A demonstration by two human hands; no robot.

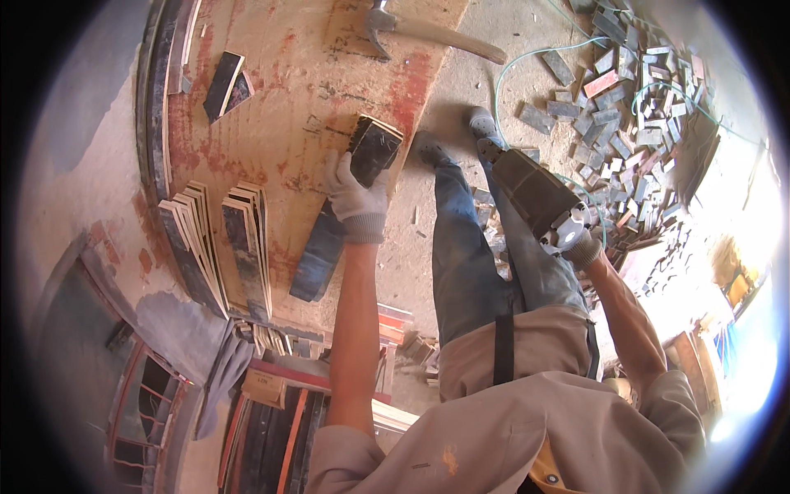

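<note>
My left hand (358, 202), in a white knit glove, is closed round a small stack of dark-faced plywood offcuts (380, 148) at the right edge of a worn wooden board. Beneath that wrist lies a dark bluish strip (317, 257). Gloved too, my right hand (566, 232) grips a dark boxy tool (531, 191) with a narrower tip, held over my right leg; its exact kind is hard to make out. A thin green hose (605, 226) passes beside this hand. A claw hammer (436, 34) rests on the far part of the board.
The stained worktop board (280, 123) fills the left. On it stand two bundles of plywood strips (197, 247) and a pair of loose dark pieces (224, 86). A big heap of offcuts (634, 123) covers the floor at right. Stacked boards (271, 436) sit near my left elbow.
</note>
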